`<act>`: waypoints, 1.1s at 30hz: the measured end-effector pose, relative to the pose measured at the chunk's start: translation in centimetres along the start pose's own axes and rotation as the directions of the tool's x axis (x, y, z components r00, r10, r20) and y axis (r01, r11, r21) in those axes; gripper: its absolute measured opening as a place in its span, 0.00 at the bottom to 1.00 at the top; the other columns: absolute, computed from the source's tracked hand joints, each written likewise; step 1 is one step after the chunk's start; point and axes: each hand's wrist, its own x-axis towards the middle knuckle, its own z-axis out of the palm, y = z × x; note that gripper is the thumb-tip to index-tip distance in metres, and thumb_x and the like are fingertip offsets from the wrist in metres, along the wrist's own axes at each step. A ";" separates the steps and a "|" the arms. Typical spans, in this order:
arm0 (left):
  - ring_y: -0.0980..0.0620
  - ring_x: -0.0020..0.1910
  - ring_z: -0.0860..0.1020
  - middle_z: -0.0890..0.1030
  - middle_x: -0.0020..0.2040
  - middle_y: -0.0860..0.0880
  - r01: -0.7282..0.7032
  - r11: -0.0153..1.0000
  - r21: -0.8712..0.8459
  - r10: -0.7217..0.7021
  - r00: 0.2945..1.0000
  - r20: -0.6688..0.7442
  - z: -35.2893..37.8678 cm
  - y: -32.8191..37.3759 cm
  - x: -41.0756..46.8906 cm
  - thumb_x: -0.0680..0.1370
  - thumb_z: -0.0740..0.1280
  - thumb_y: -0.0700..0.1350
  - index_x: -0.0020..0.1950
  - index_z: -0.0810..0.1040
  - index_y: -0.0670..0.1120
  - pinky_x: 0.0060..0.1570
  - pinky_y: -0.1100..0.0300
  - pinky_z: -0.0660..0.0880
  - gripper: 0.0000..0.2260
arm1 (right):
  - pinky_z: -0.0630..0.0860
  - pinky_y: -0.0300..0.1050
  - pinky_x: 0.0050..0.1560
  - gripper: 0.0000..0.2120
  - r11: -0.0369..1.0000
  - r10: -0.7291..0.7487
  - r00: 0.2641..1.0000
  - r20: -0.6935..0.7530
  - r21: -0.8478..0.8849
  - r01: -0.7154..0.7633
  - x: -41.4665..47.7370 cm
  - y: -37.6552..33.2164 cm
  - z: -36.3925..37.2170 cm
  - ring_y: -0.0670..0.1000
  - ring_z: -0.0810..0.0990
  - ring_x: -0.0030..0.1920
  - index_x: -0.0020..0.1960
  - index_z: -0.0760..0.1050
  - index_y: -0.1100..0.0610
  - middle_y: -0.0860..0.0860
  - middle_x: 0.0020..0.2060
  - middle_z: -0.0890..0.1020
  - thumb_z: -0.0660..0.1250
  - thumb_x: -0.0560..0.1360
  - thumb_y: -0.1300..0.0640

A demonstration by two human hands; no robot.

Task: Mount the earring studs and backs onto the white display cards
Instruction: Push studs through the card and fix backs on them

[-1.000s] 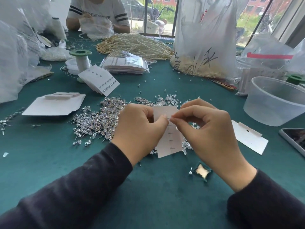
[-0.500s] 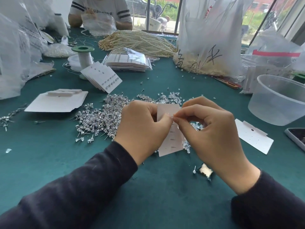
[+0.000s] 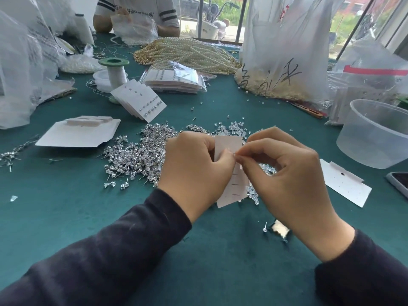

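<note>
Your left hand (image 3: 194,171) grips upright card (image 3: 229,171); right hand (image 3: 287,173) pinches probably stud back at card's right face; long axis vertical.

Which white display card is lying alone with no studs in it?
The blank card right of the right hand; the held card shows posts, the stack carries studs.
</note>
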 end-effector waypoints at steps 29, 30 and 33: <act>0.51 0.26 0.67 0.75 0.29 0.33 0.062 0.983 -0.172 -0.042 0.992 0.119 -0.5 0.3 0.3 0.67 0.61 0.49 0.31 0.76 0.33 0.27 0.58 0.66 0.18 | 0.78 0.39 0.41 0.04 0.991 0.059 0.997 0.046 0.115 -0.064 0.3 0.1 -0.5 0.45 0.79 0.38 0.39 0.80 0.58 0.47 0.37 0.80 0.70 0.68 0.66; 0.52 0.25 0.66 0.74 0.27 0.35 0.047 0.988 -0.146 -0.030 0.993 0.114 -0.5 0.3 0.3 0.67 0.61 0.49 0.31 0.76 0.33 0.26 0.60 0.63 0.18 | 0.78 0.39 0.41 0.03 0.992 0.056 0.997 0.044 0.111 -0.060 0.3 0.0 -0.5 0.45 0.79 0.38 0.39 0.80 0.58 0.48 0.37 0.80 0.69 0.68 0.65; 0.56 0.22 0.61 0.68 0.23 0.45 -0.015 0.997 -0.069 0.021 0.995 0.093 -0.5 0.4 0.0 0.68 0.61 0.49 0.29 0.76 0.35 0.23 0.65 0.58 0.17 | 0.77 0.39 0.39 0.03 0.995 0.035 0.998 0.045 0.090 -0.039 0.3 -0.1 -0.4 0.46 0.78 0.37 0.38 0.79 0.59 0.48 0.36 0.79 0.68 0.68 0.65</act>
